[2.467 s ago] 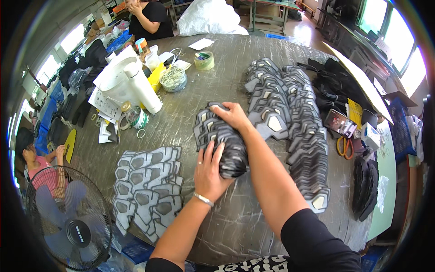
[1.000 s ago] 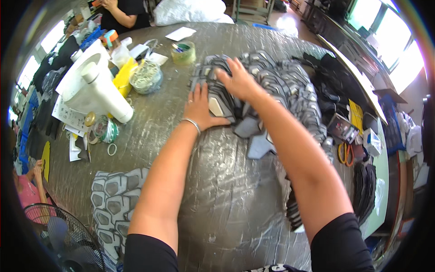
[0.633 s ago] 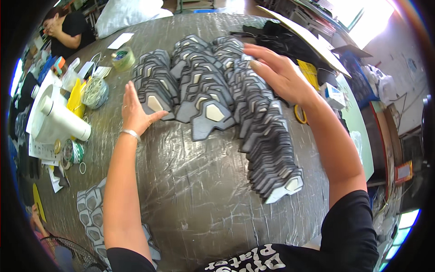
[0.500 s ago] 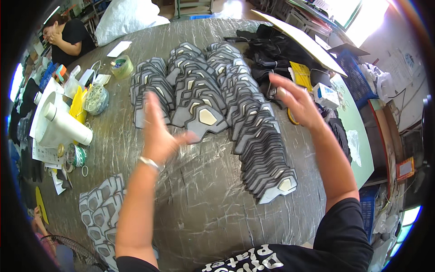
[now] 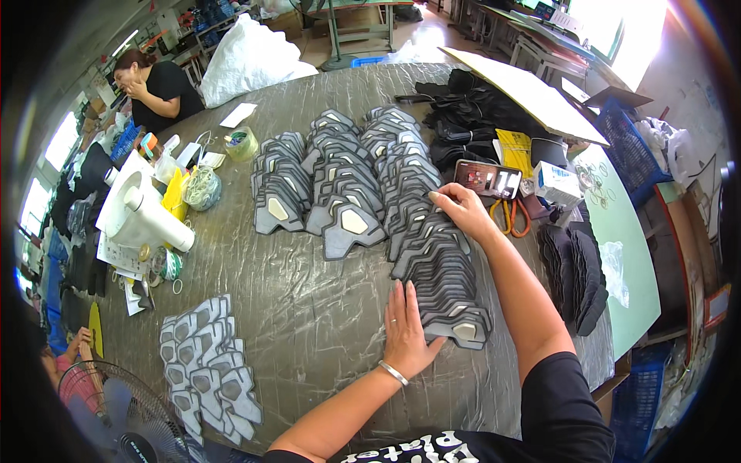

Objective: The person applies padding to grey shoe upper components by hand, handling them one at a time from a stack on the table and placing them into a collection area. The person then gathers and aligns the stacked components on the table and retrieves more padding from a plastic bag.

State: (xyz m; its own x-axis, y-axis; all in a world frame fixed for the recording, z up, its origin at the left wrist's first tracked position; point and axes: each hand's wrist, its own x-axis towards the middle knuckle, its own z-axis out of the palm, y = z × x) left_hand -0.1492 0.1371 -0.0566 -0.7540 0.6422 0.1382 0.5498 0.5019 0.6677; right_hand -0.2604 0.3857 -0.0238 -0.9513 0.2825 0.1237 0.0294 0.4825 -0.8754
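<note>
The long row of grey padded pieces (image 5: 436,266) lies toward the right edge of the worktop (image 5: 309,324), its end pointing at the near edge. Its pieces overlap like shingles, an arrangement that seems to keep them in order while leaving each rim exposed. The hands flank it, probably to steady so loose a stack. The left hand (image 5: 409,339) lies wide beside the near end, fingers straight and together, thumb spread toward the last piece. The right hand (image 5: 463,210) rests against the right side farther up, fingers slightly bent; whether it pinches any piece cannot be told. The left forearm slants in from the near edge; the right arm reaches farther, bent at the elbow.
</note>
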